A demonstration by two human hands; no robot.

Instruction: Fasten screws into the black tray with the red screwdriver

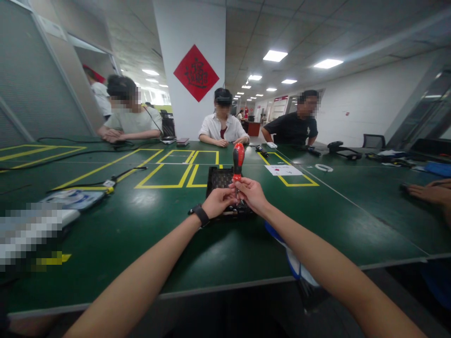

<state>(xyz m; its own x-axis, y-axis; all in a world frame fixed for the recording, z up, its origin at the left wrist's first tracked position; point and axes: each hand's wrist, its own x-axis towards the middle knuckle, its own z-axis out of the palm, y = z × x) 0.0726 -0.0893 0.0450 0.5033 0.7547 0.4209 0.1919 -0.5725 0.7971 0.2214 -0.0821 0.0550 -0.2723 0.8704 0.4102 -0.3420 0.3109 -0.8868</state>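
A screwdriver [238, 157] with a red and black handle stands upright, handle up, above an open black plastic case [213, 177]. My right hand [252, 195] pinches it just below the handle. From the other side, my left hand [217, 203], with a dark band on its wrist, has its fingertips closed around the lower shaft. The tip of the shaft is hidden among the fingers. Both hands are over the case and cover much of its inside; small contents there are too blurred to name.
The green table [141, 234] carries yellow tape outlines. A white paper sheet [283, 170] and a white ring [324, 167] lie to the right; cables [130, 171] run on the left. A blue-and-white item [299, 267] is at the near edge. Several people sit around the table.
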